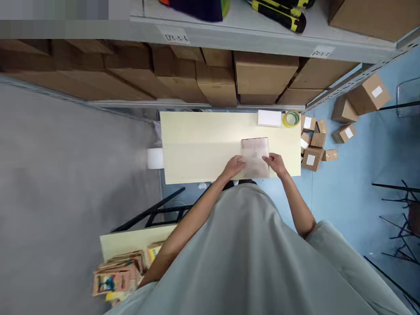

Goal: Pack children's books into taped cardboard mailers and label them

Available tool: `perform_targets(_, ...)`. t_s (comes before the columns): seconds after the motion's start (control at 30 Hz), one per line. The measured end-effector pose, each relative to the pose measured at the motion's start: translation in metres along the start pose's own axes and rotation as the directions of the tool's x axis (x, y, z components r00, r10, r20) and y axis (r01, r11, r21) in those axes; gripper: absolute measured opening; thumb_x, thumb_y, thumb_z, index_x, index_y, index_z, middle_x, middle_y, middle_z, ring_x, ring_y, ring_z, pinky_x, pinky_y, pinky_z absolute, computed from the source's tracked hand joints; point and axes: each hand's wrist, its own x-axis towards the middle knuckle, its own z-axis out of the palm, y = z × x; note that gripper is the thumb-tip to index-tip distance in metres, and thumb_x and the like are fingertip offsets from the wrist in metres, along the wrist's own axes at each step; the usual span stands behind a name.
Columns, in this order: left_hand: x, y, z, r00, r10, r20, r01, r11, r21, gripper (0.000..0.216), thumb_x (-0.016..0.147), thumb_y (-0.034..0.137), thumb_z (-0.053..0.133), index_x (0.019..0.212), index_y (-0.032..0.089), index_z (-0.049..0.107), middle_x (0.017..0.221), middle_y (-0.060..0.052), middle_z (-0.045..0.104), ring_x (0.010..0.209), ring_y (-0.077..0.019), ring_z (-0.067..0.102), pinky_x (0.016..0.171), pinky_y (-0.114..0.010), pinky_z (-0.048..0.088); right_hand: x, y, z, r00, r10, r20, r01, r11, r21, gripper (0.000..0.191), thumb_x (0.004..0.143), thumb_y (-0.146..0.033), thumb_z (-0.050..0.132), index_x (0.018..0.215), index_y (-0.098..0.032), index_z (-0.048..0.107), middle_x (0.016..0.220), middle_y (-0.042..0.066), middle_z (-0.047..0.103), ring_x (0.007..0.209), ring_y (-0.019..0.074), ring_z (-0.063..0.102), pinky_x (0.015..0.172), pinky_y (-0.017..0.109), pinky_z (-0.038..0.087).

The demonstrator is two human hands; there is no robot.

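A flat, pale pinkish packet (255,154) that looks wrapped in translucent film lies over the front part of the cream table (200,140). My left hand (235,166) pinches its left edge, and my right hand (274,163) grips its right edge. What is inside the packet cannot be made out. Beyond it, near the back edge, a white box or stack of labels (269,118) sits beside a roll of yellow tape (291,118).
Cardboard boxes (267,76) fill the shelf behind the table. Small taped cartons (313,157) are piled on the blue floor to the right. At lower left, stacked printed packets (114,278) rest on another cream surface. A white cylinder (155,158) stands at the table's left end.
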Motion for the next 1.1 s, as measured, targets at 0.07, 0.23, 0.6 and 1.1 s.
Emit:
perform_targets(0.07, 0.007, 0.008, 0.015, 0.999, -0.027, 0.035, 0.029, 0.999, -0.046, 0.062, 0.088, 0.037, 0.075, 0.145, 0.015, 0.061, 0.133, -0.014, 0.075, 0.121, -0.0265, 0.072, 0.106, -0.035, 0.054, 0.000, 0.003, -0.007, 0.997, 0.058, -0.044, -0.062, 0.993, -0.096, 0.049, 0.080, -0.054, 0.069, 0.063, -0.027, 0.032, 0.059, -0.008, 0.030, 0.060, 0.0116, 0.030, 0.058, 0.028, 0.026)
perform_targets(0.23, 0.006, 0.014, 0.035, 0.995, -0.051, 0.080, 0.060, 0.992, -0.113, 0.060, 0.087, 0.034, 0.077, 0.142, 0.013, 0.063, 0.147, -0.019, 0.068, 0.130, -0.0306, 0.069, 0.108, -0.037, 0.053, -0.005, 0.000, 0.002, 0.982, 0.120, -0.145, -0.163, 0.926, -0.340, 0.031, 0.085, -0.043, 0.070, 0.069, -0.025, 0.051, 0.071, -0.001, 0.060, 0.070, 0.0175, 0.055, 0.067, 0.029, 0.040)
perform_targets(0.6, -0.048, -0.014, -0.002, 0.981, 0.187, 0.057, -0.156, 0.925, -0.346, 0.043, 0.094, 0.042, 0.066, 0.129, 0.018, 0.069, 0.132, -0.013, 0.076, 0.123, -0.0259, 0.072, 0.110, -0.041, 0.056, -0.028, -0.037, 0.067, 0.994, -0.104, 0.036, 0.110, 0.954, -0.281, 0.024, 0.102, -0.044, 0.061, 0.102, -0.023, 0.073, 0.110, 0.007, 0.075, 0.082, 0.0190, 0.073, 0.084, 0.033, 0.057)
perform_targets(1.1, -0.008, -0.084, -0.042, 0.975, -0.069, -0.211, 0.071, 0.997, 0.002, 0.030, 0.087, 0.042, 0.065, 0.102, 0.018, 0.071, 0.096, -0.009, 0.074, 0.095, -0.0262, 0.068, 0.084, -0.036, 0.053, 0.021, 0.021, 0.106, 0.978, 0.201, 0.060, -0.192, 0.973, -0.130, 0.024, 0.086, -0.041, 0.074, 0.099, -0.021, 0.068, 0.096, 0.008, 0.075, 0.094, 0.0250, 0.071, 0.087, 0.039, 0.056)
